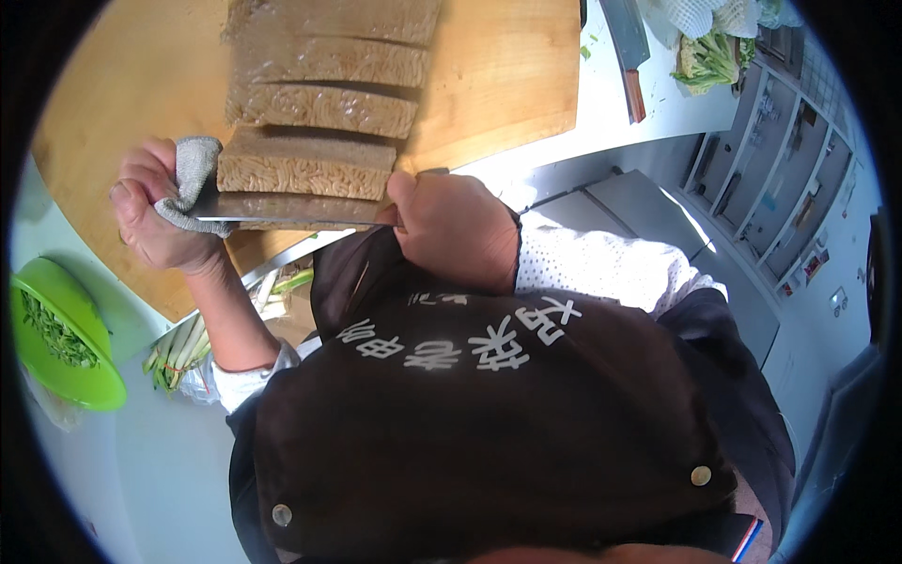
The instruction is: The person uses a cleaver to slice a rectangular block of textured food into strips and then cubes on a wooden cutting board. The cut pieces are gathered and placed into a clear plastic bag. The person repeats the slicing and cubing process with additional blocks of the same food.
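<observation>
A brown slab (331,60) with a noodle-like texture lies on the wooden cutting board (507,77). Cuts divide its near part into thick strips, with gaps between several of them. Across its near end stretches a wide knife blade (303,209), behind a narrow brown edge strip (303,226). My right hand (454,225) grips the knife at the right; its handle is mostly hidden in the fist. At the blade's left end, my left hand (151,204) clutches a folded grey cloth (197,173) wrapped around that end.
A cleaver (624,42) with a wooden handle rests right of the board. Beyond it are leafy vegetables (708,63). A green bowl (67,384) of chopped greens stands at left. Bundled scallions (187,345) lie below the board's edge. White shelves (775,162) stand at right.
</observation>
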Motion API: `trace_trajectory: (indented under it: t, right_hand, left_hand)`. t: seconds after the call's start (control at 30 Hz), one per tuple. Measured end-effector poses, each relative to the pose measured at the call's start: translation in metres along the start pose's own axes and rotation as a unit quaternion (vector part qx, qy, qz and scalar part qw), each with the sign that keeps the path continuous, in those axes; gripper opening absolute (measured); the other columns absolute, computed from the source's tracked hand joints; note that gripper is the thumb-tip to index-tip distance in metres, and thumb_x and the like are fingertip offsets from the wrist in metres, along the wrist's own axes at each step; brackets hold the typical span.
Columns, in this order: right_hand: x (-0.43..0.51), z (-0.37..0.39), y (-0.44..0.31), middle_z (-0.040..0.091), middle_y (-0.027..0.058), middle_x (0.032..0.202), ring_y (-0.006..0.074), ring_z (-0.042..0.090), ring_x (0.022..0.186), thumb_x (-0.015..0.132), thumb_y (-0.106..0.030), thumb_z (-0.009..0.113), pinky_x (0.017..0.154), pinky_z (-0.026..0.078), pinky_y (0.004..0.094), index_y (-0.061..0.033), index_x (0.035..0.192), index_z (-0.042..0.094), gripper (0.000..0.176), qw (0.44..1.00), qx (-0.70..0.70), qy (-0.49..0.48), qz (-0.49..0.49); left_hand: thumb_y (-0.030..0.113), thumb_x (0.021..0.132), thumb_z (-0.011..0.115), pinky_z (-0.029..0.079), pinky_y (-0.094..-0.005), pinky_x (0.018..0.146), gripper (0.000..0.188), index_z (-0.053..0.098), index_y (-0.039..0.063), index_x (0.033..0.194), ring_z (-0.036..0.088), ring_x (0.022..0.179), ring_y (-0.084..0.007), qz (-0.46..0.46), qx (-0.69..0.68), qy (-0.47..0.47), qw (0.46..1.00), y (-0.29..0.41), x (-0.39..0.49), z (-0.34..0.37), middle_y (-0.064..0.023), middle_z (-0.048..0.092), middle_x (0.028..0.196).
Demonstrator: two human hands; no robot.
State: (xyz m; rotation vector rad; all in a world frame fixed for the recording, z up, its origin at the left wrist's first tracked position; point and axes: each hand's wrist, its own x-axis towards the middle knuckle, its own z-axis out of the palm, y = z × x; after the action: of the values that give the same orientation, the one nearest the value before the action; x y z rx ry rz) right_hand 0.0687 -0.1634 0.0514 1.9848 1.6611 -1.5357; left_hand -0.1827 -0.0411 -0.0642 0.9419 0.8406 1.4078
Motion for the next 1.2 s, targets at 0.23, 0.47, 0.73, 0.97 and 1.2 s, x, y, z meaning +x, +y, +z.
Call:
trace_trajectory:
  t: [0.23,0.47,0.73,0.97,1.2]
  right_hand:
    - [0.004,0.008,0.013,0.069,0.0184,0.075,0.0406,0.07,0.074,0.086,-0.014,0.068,0.069,0.057,0.0461,-0.0022,0.091,0.061,0.015,0.993,-0.027,0.102,-0.053]
    - [0.002,0.004,0.007,0.07,0.0261,0.086,0.0463,0.069,0.087,0.089,-0.014,0.064,0.08,0.055,0.0518,0.0012,0.099,0.064,0.018,0.995,0.002,0.089,-0.036]
    - [0.015,-0.004,0.022,0.069,0.0299,0.085,0.0492,0.068,0.086,0.087,-0.013,0.065,0.08,0.055,0.0534,0.0053,0.092,0.068,0.019,0.993,0.037,0.101,-0.055]
    - [0.018,-0.002,0.029,0.07,0.0297,0.086,0.0481,0.069,0.087,0.089,-0.012,0.065,0.08,0.055,0.0523,0.0055,0.093,0.068,0.019,0.989,0.031,0.11,-0.097]
    - [0.011,0.003,0.017,0.069,0.0306,0.086,0.049,0.068,0.087,0.09,-0.012,0.066,0.079,0.055,0.0518,0.0069,0.093,0.067,0.019,0.989,0.061,0.105,-0.085]
  left_hand:
    - [0.019,0.103,0.043,0.042,-0.0365,0.061,0.031,0.052,0.004,0.077,0.047,0.068,-0.0225,0.107,0.367,-0.002,0.924,-0.005,0.011,0.011,-0.0082,0.051,0.073]
    - [0.02,0.109,0.041,0.039,-0.0324,0.067,0.036,0.048,0.003,0.077,0.043,0.072,-0.0177,0.112,0.357,0.019,0.927,-0.018,0.016,0.007,-0.0074,0.049,0.077]
    - [0.018,0.106,0.046,0.043,-0.0303,0.069,0.031,0.052,0.002,0.08,0.054,0.076,-0.0182,0.101,0.445,-0.057,0.888,-0.004,0.038,0.021,-0.0091,0.058,0.082]
    - [0.015,0.095,0.06,0.048,-0.0355,0.056,0.016,0.065,0.006,0.082,0.06,0.062,-0.019,-0.105,0.163,0.281,0.94,0.042,0.014,0.001,-0.0099,0.066,0.079]
    - [0.047,0.098,0.07,0.051,-0.033,0.076,0.047,0.059,0.001,0.1,0.061,0.077,-0.0168,-0.301,0.367,-0.008,0.88,0.064,-0.106,0.05,-0.0081,0.065,0.082]
